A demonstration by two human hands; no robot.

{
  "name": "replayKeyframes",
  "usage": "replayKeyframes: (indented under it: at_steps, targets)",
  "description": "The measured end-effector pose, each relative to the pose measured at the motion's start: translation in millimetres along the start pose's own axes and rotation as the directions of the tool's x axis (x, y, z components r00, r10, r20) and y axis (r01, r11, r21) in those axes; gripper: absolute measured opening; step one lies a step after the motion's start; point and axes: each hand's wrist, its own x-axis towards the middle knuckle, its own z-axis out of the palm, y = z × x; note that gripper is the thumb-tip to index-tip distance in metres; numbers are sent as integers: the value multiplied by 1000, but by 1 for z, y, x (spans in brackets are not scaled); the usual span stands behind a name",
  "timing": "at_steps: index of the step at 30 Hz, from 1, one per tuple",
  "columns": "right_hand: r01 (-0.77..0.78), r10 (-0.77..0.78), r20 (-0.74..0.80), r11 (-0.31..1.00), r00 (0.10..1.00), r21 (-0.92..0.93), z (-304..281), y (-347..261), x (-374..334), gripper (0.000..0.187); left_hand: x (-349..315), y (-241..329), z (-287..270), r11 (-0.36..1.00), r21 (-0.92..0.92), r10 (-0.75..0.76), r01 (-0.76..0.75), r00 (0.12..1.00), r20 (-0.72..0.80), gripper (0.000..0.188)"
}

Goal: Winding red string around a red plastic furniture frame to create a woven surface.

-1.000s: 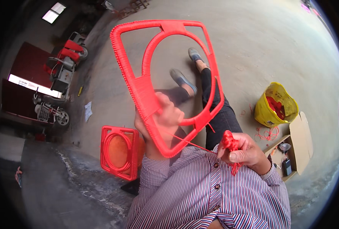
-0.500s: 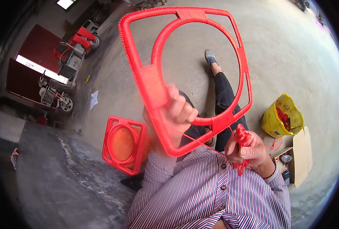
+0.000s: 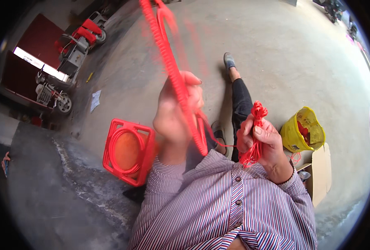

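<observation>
My left hand (image 3: 174,110) is closed round one side of a red cord-wrapped square frame (image 3: 172,68), held up in front of me. The frame is seen nearly edge-on and its far side is smeared by motion, so its round inner ring barely shows. In my right hand (image 3: 266,139), a looped bundle of red cord (image 3: 257,111) is pinched between thumb and fingers, with loops hanging below. A thin strand runs from the bundle toward the frame's lower end.
At my left stands a stack of similar red frames (image 3: 111,156) against something orange. On the right are a yellow bucket (image 3: 291,135) with red stuff inside and an open cardboard box (image 3: 320,173). Parked vehicles (image 3: 70,60) stand far left; paper (image 3: 95,101) lies on the floor.
The red frame has turned from face-on to nearly edge-on in my left hand. My right hand with the cord bundle has risen slightly, and the view has shifted a little.
</observation>
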Motion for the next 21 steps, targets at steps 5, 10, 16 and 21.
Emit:
replayKeyframes:
  at_steps: [5,10,16,21]
  targets:
    - [83,-91,-103,993,990,-78,-21,-3,-1,17,-1,-4,6,880,353,-276,319,946,-168,19]
    - [-10,-70,-270,958,960,-286,-50,23,9,19,-40,-35,-19,741,276,-524,612,784,-332,18]
    - [-309,251,-344,943,905,-123,-78,55,6,25,-91,-79,-48,533,52,-737,845,493,-461,13]
    - [-469,306,-428,810,850,-352,-78,55,10,22,-111,-100,-52,545,-35,-737,837,459,-496,11]
